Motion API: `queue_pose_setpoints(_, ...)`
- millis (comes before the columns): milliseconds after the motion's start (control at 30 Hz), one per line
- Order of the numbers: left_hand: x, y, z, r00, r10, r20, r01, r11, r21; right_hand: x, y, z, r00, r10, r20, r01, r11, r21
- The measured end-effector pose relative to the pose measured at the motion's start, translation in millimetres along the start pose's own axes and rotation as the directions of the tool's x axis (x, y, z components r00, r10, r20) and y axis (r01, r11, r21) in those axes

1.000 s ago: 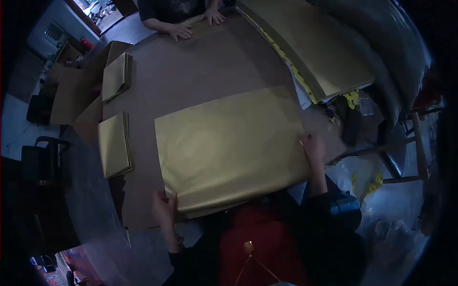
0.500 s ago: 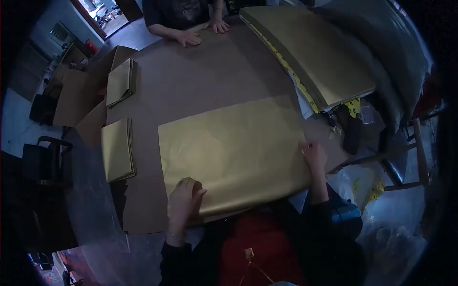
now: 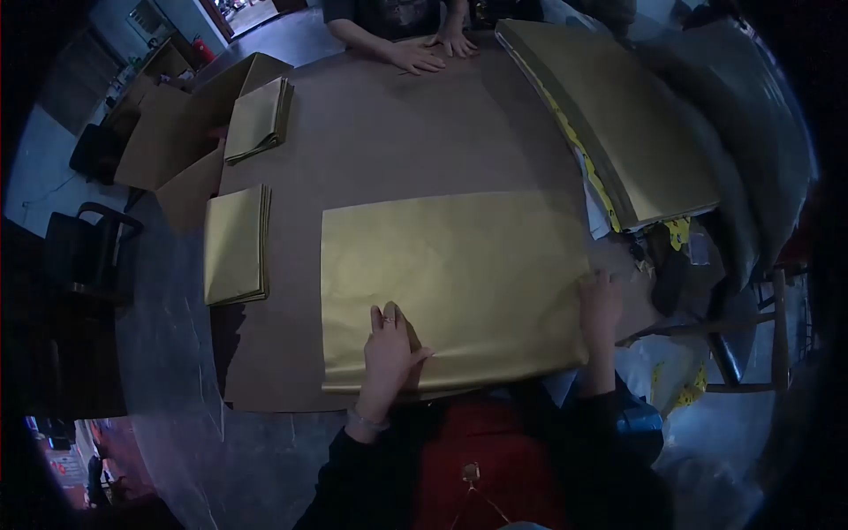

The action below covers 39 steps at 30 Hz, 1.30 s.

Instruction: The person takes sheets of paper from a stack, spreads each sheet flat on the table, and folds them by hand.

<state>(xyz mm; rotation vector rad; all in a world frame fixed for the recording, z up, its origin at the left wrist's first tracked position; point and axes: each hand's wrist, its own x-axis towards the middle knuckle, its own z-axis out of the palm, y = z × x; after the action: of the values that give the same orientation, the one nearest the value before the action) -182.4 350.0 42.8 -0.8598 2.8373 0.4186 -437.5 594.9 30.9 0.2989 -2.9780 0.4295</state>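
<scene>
Head camera shows the gold sheet (image 3: pixel 459 265) on the brown table (image 3: pixel 397 132), near side; the left hand (image 3: pixel 389 353) rests upon it, thumb apart, grasping nothing; the right hand (image 3: pixel 601 309) is at its right edge, whether pinching I cannot tell

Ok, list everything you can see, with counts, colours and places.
Tabletop: one, brown, centre
Gold sheet: one, gold, tabletop's near side
Folded stacks: two, gold, tabletop's left side
Large stack: one, gold, tabletop's right side
Cardboard box: one, brown, left of the tabletop
Armchair: one, black, far left
Red cylinder: one, red, upper left
Grey sheeting: one, grey, far right
Yellow scraps: at least two, yellow, lower right
Background clutter: too dim to count, lower left
Other person's hands: two, bare, tabletop's far edge
Left hand: one, bare, on the gold sheet
Right hand: one, bare, at the gold sheet's right edge
</scene>
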Motion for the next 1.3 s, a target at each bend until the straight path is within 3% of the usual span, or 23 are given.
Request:
queue_pose_setpoints(33, 1, 1, 0, 1.000, -0.018, 0.025, 0.017, 1.000, 0.024, 0, -10, -1, 1.000, -0.008, -0.001, 0.008, 1.000, 0.004)
queue_pose_setpoints(100, 2, 0, 0, 0.999, -0.019, 0.026, 0.019, 1.000, 0.006, -9, -40, -1, 0.977, -0.202, 0.069, 0.197, 0.978, 0.073)
queue_pose_setpoints(133, 2, 1, 1, 0.999, -0.012, 0.034, 0.012, 1.000, -0.013, -19, -60, 1, 0.925, -0.376, 0.049, 0.364, 0.916, 0.170)
queue_pose_setpoints(167, 2, 1, -1, 0.999, 0.000, 0.034, 0.001, 1.000, -0.014, -32, -84, 4, 0.845, -0.534, 0.010, 0.514, 0.819, 0.255)
queue_pose_setpoints(233, 4, 3, -4, 0.996, -0.040, 0.074, 0.042, 0.999, -0.019, -58, -138, 1, 0.688, -0.716, 0.119, 0.635, 0.673, 0.380)
queue_pose_setpoints(267, 3, 2, 2, 1.000, -0.013, -0.025, 0.012, 0.999, -0.042, -73, -155, 11, 0.612, -0.783, 0.109, 0.703, 0.602, 0.379)
queue_pose_setpoints(333, 0, 3, -1, 0.999, 0.018, -0.049, -0.021, 0.998, -0.060, -94, -185, 21, 0.430, -0.869, 0.245, 0.781, 0.494, 0.383)
queue_pose_setpoints(367, 3, -12, 25, 0.975, 0.115, -0.188, -0.105, 0.993, 0.058, -104, -184, 35, 0.450, -0.858, 0.247, 0.773, 0.513, 0.374)
queue_pose_setpoints(433, 4, -3, 11, 0.993, 0.064, -0.099, -0.063, 0.998, 0.018, -123, -177, 64, 0.438, -0.898, 0.041, 0.857, 0.431, 0.281)
queue_pose_setpoints(467, 3, 0, 2, 1.000, -0.007, -0.012, 0.007, 1.000, -0.019, -118, -174, 51, 0.408, -0.900, 0.155, 0.882, 0.432, 0.189)
queue_pose_setpoints(500, 0, 0, -2, 0.999, 0.016, -0.037, -0.018, 0.998, -0.061, -115, -166, 51, 0.421, -0.894, 0.157, 0.876, 0.445, 0.185)
queue_pose_setpoints(567, -1, 3, -4, 1.000, 0.014, -0.023, -0.015, 0.998, -0.061, -109, -148, 48, 0.511, -0.851, 0.123, 0.801, 0.523, 0.292)
queue_pose_setpoints(600, -1, 3, -4, 1.000, -0.004, -0.018, 0.003, 0.998, -0.063, -102, -138, 43, 0.541, -0.833, 0.120, 0.789, 0.552, 0.271)
queue_pose_setpoints(667, 1, 2, -3, 0.999, 0.014, -0.036, -0.016, 0.999, -0.050, -72, -102, 37, 0.733, -0.663, 0.152, 0.645, 0.748, 0.155)
queue_pose_setpoints(733, 0, 2, -5, 1.000, -0.004, 0.000, 0.004, 0.998, -0.066, -46, -63, 57, 0.852, -0.516, 0.089, 0.516, 0.856, 0.026)
queue_pose_setpoints(800, 0, 1, -3, 1.000, -0.004, -0.005, 0.003, 0.999, -0.047, -18, -36, 59, 0.911, -0.412, -0.022, 0.412, 0.911, 0.014)
queue_pose_setpoints(967, 1, 7, -9, 0.999, -0.034, 0.013, 0.034, 0.999, -0.021, 22, -45, 54, 0.951, -0.303, 0.066, 0.309, 0.941, -0.138)
queue_pose_setpoints(1033, 3, 3, -5, 1.000, -0.016, 0.013, 0.016, 0.999, -0.046, 20, -78, 56, 0.894, -0.404, 0.192, 0.432, 0.893, -0.131)
queue_pose_setpoints(1100, 2, 1, -2, 1.000, 0.010, -0.030, -0.011, 0.999, -0.038, 7, -108, 79, 0.752, -0.651, 0.101, 0.657, 0.753, -0.037)
queue_pose_setpoints(1133, -1, 2, -4, 0.997, 0.036, -0.071, -0.042, 0.996, -0.078, 3, -123, 80, 0.752, -0.651, 0.103, 0.657, 0.753, -0.036)
queue_pose_setpoints(1200, -1, 1, -2, 0.996, 0.038, -0.086, -0.046, 0.995, -0.089, -3, -143, 78, 0.658, -0.743, 0.126, 0.733, 0.670, 0.119)
queue_pose_setpoints(1267, -1, -2, 2, 0.992, 0.055, -0.117, -0.065, 0.994, -0.083, 13, -136, 86, 0.662, -0.745, 0.079, 0.726, 0.664, 0.179)
queue_pose_setpoints(1300, -2, -1, 0, 0.992, 0.047, -0.116, -0.057, 0.995, -0.084, 24, -128, 92, 0.746, -0.665, 0.039, 0.656, 0.743, 0.136)
